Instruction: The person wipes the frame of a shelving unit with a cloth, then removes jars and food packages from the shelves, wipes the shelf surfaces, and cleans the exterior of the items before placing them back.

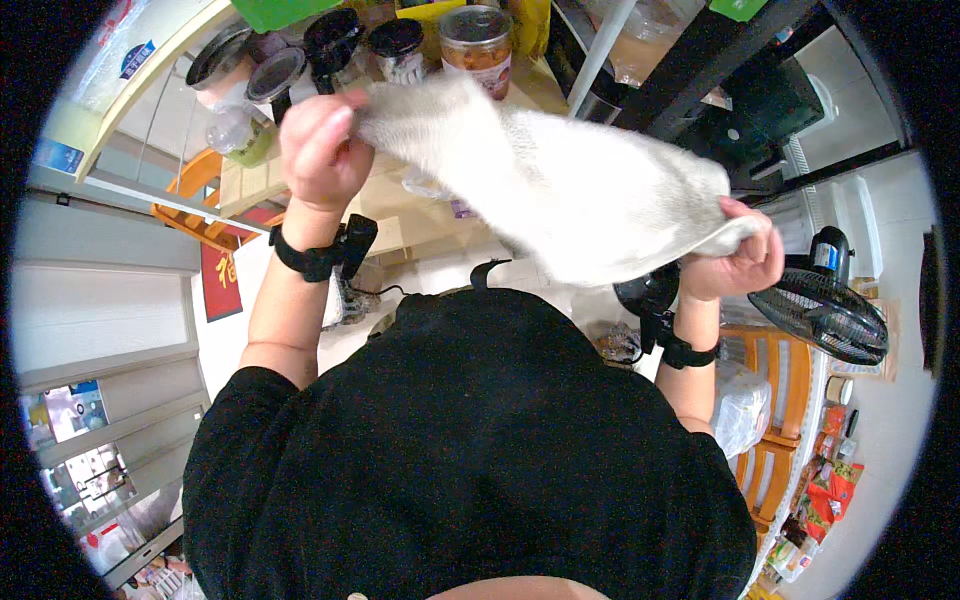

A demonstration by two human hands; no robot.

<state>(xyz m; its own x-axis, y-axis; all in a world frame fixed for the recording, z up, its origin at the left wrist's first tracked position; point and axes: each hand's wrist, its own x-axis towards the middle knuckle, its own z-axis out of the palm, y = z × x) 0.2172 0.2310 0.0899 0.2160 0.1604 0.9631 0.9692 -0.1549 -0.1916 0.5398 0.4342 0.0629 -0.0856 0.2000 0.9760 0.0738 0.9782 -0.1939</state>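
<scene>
A white cloth [570, 180] is stretched in the air between my two hands, slightly blurred and sloping down to the right. My left hand [324, 150] grips its left end, fingers curled and thumb on top. At the other end, my right hand [739, 251] pinches the corner, where the edge folds over the fingers. Each wrist wears a black strap with a dark device. Behind the cloth, a light wooden surface [386, 202] shows in part, and the cloth hides some of it.
Lidded jars [476, 45] and a cup with green contents [247, 139] stand beyond my left hand. A black fan [825, 307] is just right of my right hand. Wooden chairs [784, 382] are at right and upper left. A metal shelf post [600, 56] rises behind the cloth.
</scene>
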